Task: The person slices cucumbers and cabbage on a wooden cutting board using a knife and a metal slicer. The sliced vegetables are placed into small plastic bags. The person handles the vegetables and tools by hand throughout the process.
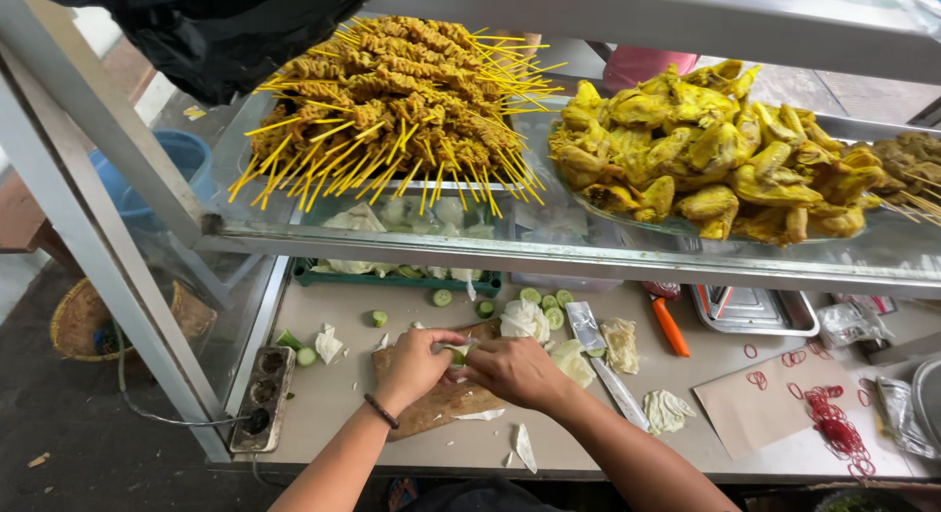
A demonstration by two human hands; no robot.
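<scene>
Both my hands meet over a wooden cutting board (441,404) on the counter. My left hand (412,365), with a dark band on its wrist, and my right hand (515,370) together pinch a small pale green piece of cabbage leaf (458,351) between their fingertips. Cucumber slices (549,306) and torn cabbage pieces (524,319) lie just beyond the board. A knife (603,360) with a wide blade rests right of my right hand.
A glass shelf (549,252) above holds a pile of yellow skewers (392,91) and a tray of yellow chicken pieces (706,149). An orange-handled peeler (670,326), metal tray (755,311), brown paper (765,404) with red rubber bands (833,424), and a power strip (260,394) sit on the counter.
</scene>
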